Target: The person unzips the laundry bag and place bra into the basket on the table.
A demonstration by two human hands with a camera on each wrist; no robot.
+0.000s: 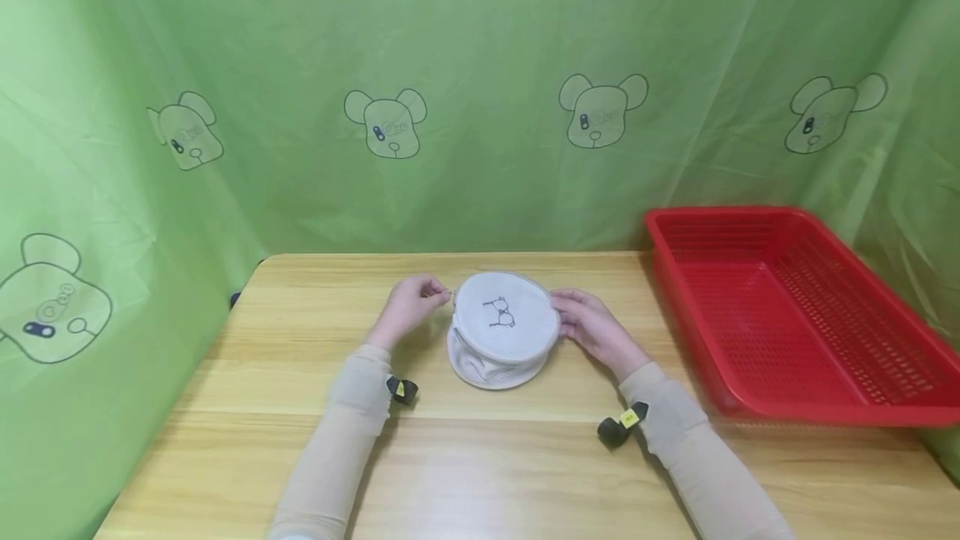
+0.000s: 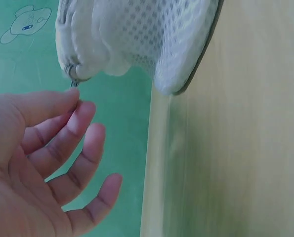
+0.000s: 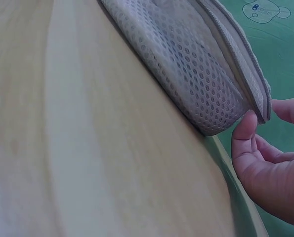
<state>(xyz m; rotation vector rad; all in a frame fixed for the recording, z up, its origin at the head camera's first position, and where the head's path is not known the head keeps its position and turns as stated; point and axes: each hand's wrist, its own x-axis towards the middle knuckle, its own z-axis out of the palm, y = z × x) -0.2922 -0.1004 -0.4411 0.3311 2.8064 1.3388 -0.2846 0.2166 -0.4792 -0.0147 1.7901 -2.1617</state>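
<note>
A round white mesh laundry bag (image 1: pixel 506 319) stands on the table, its flat lid printed with a small dark line drawing. A zipper (image 3: pixel 235 59) runs around the bag's upper edge. At the bag's left side, my left hand (image 1: pixel 408 305) pinches the zipper pull (image 2: pixel 74 84) between thumb and forefinger, the other fingers loosely bent. My right hand (image 1: pixel 596 327) holds the opposite side, with the thumb (image 3: pixel 244 131) against the mesh just below the zipper and the fingers around the rim. Mesh sides bulge and fold below the lid.
A large red plastic basket (image 1: pixel 738 394) with slotted walls stands on the right of the wooden table (image 1: pixel 480 473). Green curtains (image 1: pixel 480 190) with bear-head prints hang behind and at both sides. Each wrist wears a band with a small black camera (image 1: pixel 615 432).
</note>
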